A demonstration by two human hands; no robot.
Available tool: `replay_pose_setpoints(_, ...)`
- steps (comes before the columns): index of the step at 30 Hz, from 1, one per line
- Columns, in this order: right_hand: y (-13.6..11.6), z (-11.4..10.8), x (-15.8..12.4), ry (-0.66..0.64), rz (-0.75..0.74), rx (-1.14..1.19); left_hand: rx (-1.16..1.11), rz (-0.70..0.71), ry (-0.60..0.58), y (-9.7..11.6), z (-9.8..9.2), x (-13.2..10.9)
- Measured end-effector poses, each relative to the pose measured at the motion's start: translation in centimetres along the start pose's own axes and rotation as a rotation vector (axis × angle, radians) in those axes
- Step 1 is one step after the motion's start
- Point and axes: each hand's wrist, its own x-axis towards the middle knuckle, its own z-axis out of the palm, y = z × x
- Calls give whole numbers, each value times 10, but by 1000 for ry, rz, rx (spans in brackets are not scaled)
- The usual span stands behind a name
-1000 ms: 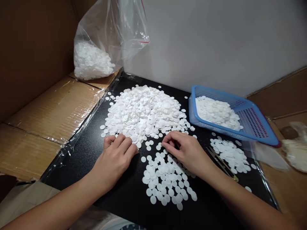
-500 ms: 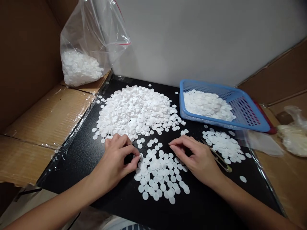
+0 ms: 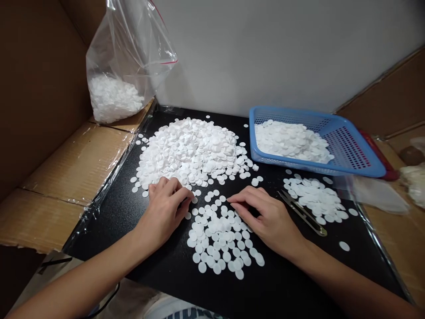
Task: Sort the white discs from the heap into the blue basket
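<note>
Loose white discs (image 3: 221,241) lie spread on the black tabletop between my two hands. My left hand (image 3: 169,204) is at their upper left, fingers curled together, with the fingertips beside a white disc (image 3: 194,200). Whether that disc is gripped or only touched is unclear. On the other side, my right hand (image 3: 264,215) has thumb and index finger brought close in a pinch at the upper right of the spread. Anything between those tips is too small to make out. Behind my left hand rises a large heap of white discs (image 3: 191,148).
A blue plastic basket (image 3: 318,169) holding white discs stands at the back right. In front of it are a smaller disc pile (image 3: 315,197) and metal tweezers (image 3: 303,213). A clear bag (image 3: 116,97) of discs sits on cardboard (image 3: 76,155) at left. A grey wall closes the back.
My left hand has moved slightly up and away from the spread discs. My right hand has shifted a little left, uncovering more of the tweezers. The view has shifted slightly.
</note>
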Motion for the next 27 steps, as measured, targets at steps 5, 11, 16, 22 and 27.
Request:
replay_pose_setpoints(5, -7, 6, 7, -26, -151, -46, 101, 28, 95, -3, -3, -8)
replay_pose_setpoints(11, -5, 8, -1, -103, -123, -76, 256, 143, 136, 1, 3, -17)
replay_pose_setpoints(16, -5, 7, -16, -342, -74, -59, 224, 181, 83, 4, 8, -19)
replay_pose_setpoints(22, -11, -2, -50, -329, -17, -77, -19, 168, -17, 4, -1, -33)
replay_pose_setpoints(27, -18, 11, -78, -234, -92, -313, -197, 176, -151, 17, -5, -54)
